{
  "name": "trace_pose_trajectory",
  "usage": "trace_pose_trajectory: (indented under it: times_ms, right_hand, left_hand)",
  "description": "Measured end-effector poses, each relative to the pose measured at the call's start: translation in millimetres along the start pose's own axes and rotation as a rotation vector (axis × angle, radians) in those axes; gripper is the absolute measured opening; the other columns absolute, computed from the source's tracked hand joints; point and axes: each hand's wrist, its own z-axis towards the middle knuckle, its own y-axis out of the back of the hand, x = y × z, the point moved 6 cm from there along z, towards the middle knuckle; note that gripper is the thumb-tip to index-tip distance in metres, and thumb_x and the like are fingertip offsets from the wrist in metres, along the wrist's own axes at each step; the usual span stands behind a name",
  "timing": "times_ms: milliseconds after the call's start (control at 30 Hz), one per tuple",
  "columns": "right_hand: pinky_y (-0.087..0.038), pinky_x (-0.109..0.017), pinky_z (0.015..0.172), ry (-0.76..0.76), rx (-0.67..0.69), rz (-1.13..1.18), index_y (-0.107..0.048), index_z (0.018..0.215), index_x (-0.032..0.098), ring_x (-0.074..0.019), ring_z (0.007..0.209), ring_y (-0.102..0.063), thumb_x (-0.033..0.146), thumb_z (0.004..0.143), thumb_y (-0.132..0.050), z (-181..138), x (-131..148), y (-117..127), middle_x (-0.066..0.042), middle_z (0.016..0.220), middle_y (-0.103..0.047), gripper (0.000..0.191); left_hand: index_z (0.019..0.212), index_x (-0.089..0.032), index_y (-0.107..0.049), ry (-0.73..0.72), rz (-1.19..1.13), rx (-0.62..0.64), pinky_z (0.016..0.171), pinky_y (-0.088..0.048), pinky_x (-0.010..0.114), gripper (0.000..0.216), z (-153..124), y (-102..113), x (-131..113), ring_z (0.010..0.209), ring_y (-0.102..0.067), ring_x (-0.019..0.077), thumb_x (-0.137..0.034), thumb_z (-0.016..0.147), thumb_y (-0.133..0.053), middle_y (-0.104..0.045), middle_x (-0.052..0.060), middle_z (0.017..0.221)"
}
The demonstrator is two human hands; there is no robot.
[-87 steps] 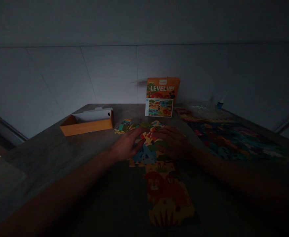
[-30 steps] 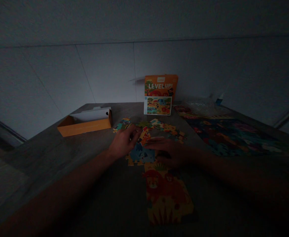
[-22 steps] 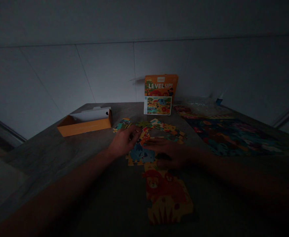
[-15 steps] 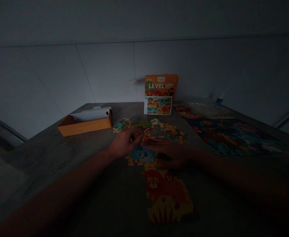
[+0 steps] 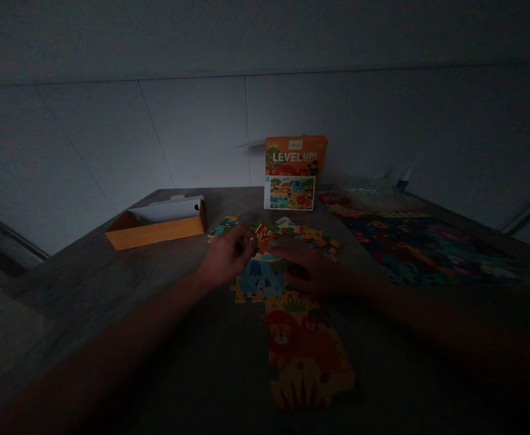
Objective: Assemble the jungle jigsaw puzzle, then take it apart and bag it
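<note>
My left hand (image 5: 227, 255) is closed, thumb against curled fingers, just left of a red-and-white striped puzzle piece (image 5: 263, 232). Something small and pale shows at its fingertips, too dim to name. Fingers stretched out, my right hand (image 5: 314, 267) lies over the upper right of the joined elephant section (image 5: 260, 283); its palm side is hidden. Below, a joined lion section (image 5: 308, 356) runs toward me along the table. Behind the hands lie several loose puzzle pieces (image 5: 310, 233), partly overlapping.
An orange open box (image 5: 159, 234) stands on the grey table at the left. Upright at the back are an orange "LEVEL UP!" box (image 5: 296, 154) and a picture card (image 5: 291, 193). A dark colourful puzzle (image 5: 441, 251) and clear plastic wrapping (image 5: 364, 192) lie at the right.
My left hand has drawn slightly up and away from my right hand, its fingers curling in. My right hand has shifted up a little, uncovering green grass above the lion.
</note>
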Motion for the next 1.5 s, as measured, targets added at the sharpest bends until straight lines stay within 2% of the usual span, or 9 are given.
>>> trace_pose_trajectory:
  times_ms: [167, 400, 667, 867, 1000, 1133, 1200, 1333, 1500]
  right_hand:
    - [-0.044, -0.046, 0.106, -0.019, -0.063, -0.102, -0.049, 0.142, 0.02, -0.0265, 0.128, -0.052, 0.021, 0.092, -0.054, 1, -1, 6, -0.015, 0.138, -0.056, 0.051]
    - [-0.052, -0.042, 0.092, 0.12, -0.097, -0.173, -0.063, 0.12, 0.016, -0.0235, 0.102, -0.064, 0.021, 0.094, -0.053, 3, 9, 9, -0.012, 0.109, -0.069, 0.028]
    - [-0.052, -0.041, 0.092, 0.115, -0.091, -0.165, -0.066, 0.119, 0.015, -0.0234, 0.103, -0.064, 0.018, 0.093, -0.053, 2, 6, 7, -0.012, 0.11, -0.07, 0.029]
    - [-0.052, -0.041, 0.092, 0.119, -0.104, -0.166, -0.066, 0.12, 0.017, -0.023, 0.103, -0.064, 0.017, 0.093, -0.052, 2, 5, 7, -0.012, 0.111, -0.071, 0.03]
    - [-0.053, -0.039, 0.089, 0.112, -0.103, -0.198, -0.069, 0.109, 0.016, -0.0223, 0.099, -0.065, 0.016, 0.093, -0.052, 3, 6, 8, -0.011, 0.106, -0.071, 0.024]
    - [-0.053, -0.039, 0.085, 0.109, -0.1, -0.231, -0.071, 0.099, 0.015, -0.022, 0.092, -0.065, 0.017, 0.093, -0.051, 3, 4, 8, -0.011, 0.098, -0.071, 0.021]
    - [-0.052, -0.039, 0.086, 0.094, -0.083, -0.236, -0.071, 0.099, 0.016, -0.022, 0.092, -0.064, 0.016, 0.092, -0.051, 3, 2, 7, -0.01, 0.096, -0.071, 0.02]
    - [-0.051, -0.038, 0.087, 0.098, -0.062, -0.231, -0.071, 0.097, 0.016, -0.0213, 0.092, -0.064, 0.015, 0.092, -0.052, 3, 0, 5, -0.009, 0.096, -0.071, 0.019]
    - [-0.05, -0.037, 0.085, 0.111, -0.063, -0.238, -0.071, 0.096, 0.015, -0.0212, 0.09, -0.064, 0.016, 0.092, -0.051, 3, 2, 6, -0.01, 0.095, -0.071, 0.02]
  left_hand:
    - [0.088, -0.015, -0.061, -0.041, 0.018, 0.059, 0.055, -0.045, 0.023, 0.018, 0, -2, -4, 0.058, -0.057, 0.0123, -0.026, 0.094, -0.048, -0.06, 0.001, 0.067]
    - [0.099, -0.019, -0.065, -0.155, 0.046, 0.199, 0.07, -0.05, 0.026, 0.02, -1, -11, -8, 0.081, -0.063, 0.0159, -0.028, 0.098, -0.047, -0.068, 0.005, 0.092]
    - [0.121, -0.019, -0.062, -0.121, 0.161, 0.263, 0.083, -0.051, 0.03, 0.029, 0, -14, -1, 0.09, -0.061, 0.0192, -0.018, 0.093, -0.052, -0.063, 0.007, 0.099]
    - [0.126, -0.021, -0.06, -0.109, 0.115, 0.3, 0.088, -0.051, 0.03, 0.036, -1, -19, 1, 0.097, -0.064, 0.0194, -0.016, 0.093, -0.046, -0.067, 0.007, 0.105]
    - [0.117, -0.018, -0.066, -0.066, 0.219, 0.201, 0.085, -0.053, 0.031, 0.037, 6, -5, 5, 0.094, -0.067, 0.0208, -0.012, 0.085, -0.048, -0.071, 0.009, 0.102]
    - [0.1, -0.014, -0.072, 0.141, 0.376, 0.056, 0.074, -0.052, 0.029, 0.032, 15, 28, 23, 0.082, -0.069, 0.0219, -0.013, 0.079, -0.047, -0.074, 0.008, 0.091]
    - [0.098, -0.015, -0.073, 0.183, 0.412, 0.183, 0.072, -0.051, 0.029, 0.033, 16, 33, 33, 0.078, -0.069, 0.0214, -0.013, 0.08, -0.045, -0.075, 0.008, 0.088]
    - [0.094, -0.017, -0.072, 0.116, 0.393, 0.646, 0.067, -0.048, 0.026, 0.028, 5, 19, 43, 0.075, -0.067, 0.0193, -0.016, 0.084, -0.046, -0.073, 0.006, 0.086]
    - [0.091, -0.016, -0.066, 0.194, 0.348, 0.798, 0.06, -0.042, 0.024, 0.025, -3, 19, 41, 0.07, -0.063, 0.0164, -0.034, 0.093, -0.05, -0.069, 0.006, 0.08]
